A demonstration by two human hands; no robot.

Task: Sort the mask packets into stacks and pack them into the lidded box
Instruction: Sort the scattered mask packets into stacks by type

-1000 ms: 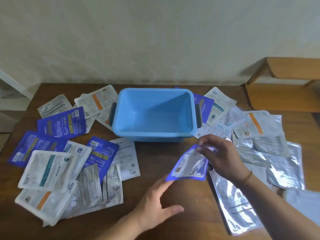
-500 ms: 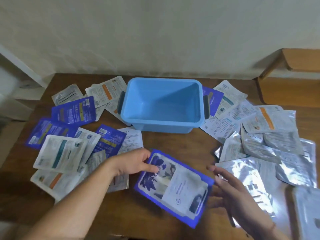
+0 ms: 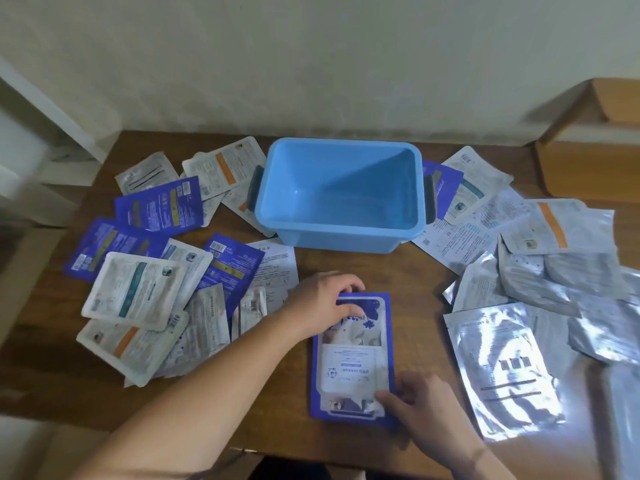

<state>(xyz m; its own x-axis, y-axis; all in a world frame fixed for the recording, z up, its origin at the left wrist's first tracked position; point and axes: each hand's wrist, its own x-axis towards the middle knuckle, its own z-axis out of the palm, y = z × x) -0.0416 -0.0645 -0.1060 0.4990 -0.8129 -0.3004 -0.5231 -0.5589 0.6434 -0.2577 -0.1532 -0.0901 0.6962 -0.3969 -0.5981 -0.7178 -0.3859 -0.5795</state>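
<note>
A blue-bordered mask packet (image 3: 353, 362) lies flat on the wooden table (image 3: 408, 275), in front of the open blue box (image 3: 341, 199), which holds nothing. My left hand (image 3: 323, 301) grips the packet's far end with fingers curled over its edge. My right hand (image 3: 415, 398) pinches its near right corner. Several blue and white packets (image 3: 145, 292) are scattered to the left. Silver and white packets (image 3: 540, 289) are heaped on the right. No lid is in view.
A large silver packet (image 3: 502, 368) lies just right of the held one. A wooden bench (image 3: 588, 168) stands at the right by the wall. A white shelf (image 3: 31, 157) stands at the left. The table's near edge runs under my forearms.
The blue-bordered packet passed from my right hand to both hands, turned lengthwise and came down flat on the table in front of the box. The camera view shifted left and down.
</note>
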